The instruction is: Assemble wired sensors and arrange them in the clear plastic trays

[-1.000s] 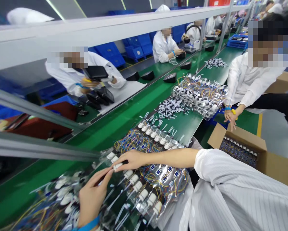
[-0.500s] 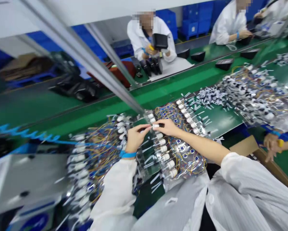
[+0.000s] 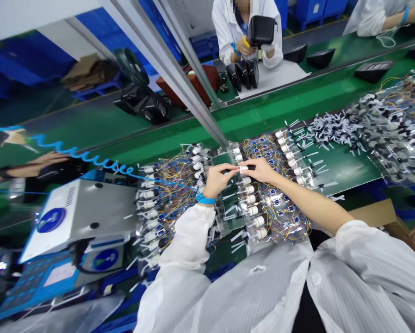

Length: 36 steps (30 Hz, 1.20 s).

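Observation:
My right hand [image 3: 261, 170] pinches a small white cylindrical part [image 3: 243, 170], one of a row of white cylinders with black ends. Thumb and forefinger of my left hand [image 3: 218, 180] are pressed together at the left end of that part; whatever is between them is too small to make out. Below my hands the row of white cylinders [image 3: 253, 210] continues, with white strips [image 3: 231, 209] sticking out to the left. Wired assemblies with small blue boards [image 3: 276, 202] lie in clear plastic to the right of the row.
Another wired batch [image 3: 172, 180] lies to the left, beside a grey-white machine [image 3: 103, 208] and a coiled blue hose [image 3: 75, 152]. A metal post [image 3: 193, 101] rises just beyond my hands. Piled white strips [image 3: 335, 129] lie right. Across the bench, a person holds a black box [image 3: 262, 30].
The view has swung left, so the bench and my hands appear farther right. My hands stay together at the same row. A co-worker's hand has come into view at the far left.

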Tool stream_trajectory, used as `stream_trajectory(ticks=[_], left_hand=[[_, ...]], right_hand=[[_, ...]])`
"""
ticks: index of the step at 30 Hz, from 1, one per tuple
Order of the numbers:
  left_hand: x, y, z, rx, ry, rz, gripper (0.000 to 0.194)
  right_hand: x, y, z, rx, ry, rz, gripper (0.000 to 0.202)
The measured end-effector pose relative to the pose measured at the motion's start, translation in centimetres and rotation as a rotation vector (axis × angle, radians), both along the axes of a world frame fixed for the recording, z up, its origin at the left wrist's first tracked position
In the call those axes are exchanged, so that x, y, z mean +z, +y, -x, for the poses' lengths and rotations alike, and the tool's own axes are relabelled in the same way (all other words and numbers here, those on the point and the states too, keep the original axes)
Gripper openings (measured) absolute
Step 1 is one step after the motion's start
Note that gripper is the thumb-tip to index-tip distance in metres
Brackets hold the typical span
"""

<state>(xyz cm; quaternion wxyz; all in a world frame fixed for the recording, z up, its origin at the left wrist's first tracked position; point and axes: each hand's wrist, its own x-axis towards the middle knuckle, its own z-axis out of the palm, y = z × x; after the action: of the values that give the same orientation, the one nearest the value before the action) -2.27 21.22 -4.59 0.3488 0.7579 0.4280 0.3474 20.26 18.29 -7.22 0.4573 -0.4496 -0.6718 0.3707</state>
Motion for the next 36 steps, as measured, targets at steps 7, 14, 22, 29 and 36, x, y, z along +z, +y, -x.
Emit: stream_trajectory(ticks=[7,14,22,29,36], left_hand=[[-0.1,-0.2,-0.3,0.008,0.012,0.033,0.023],[-0.3,0.3,-0.2,0.074,-0.021,0.03,0.032],[-0.7,0.6,-0.2,0.004,0.064,0.015,0.026],[-0.1,0.6,0.2,-0.071,0.25,-0.023,0.02],[0.1,0.7,0.6,-0.125,0.338,-0.131,0.026]], right_hand=[[-0.1,0.1,0.0,0.001,-0.038,0.005,0.029],[-0.2,0.5,-0.1,0.001,0.03,0.013,0.03],[-0.3,0.7,-0.4,0.048,-0.109,-0.038,0.027],[1.8,-0.4,0.8,0.069,-0.714,-0.21,0.026],[8.4,-2.9,-7.7,-0.142,-0.635,-0.365,0.026]])
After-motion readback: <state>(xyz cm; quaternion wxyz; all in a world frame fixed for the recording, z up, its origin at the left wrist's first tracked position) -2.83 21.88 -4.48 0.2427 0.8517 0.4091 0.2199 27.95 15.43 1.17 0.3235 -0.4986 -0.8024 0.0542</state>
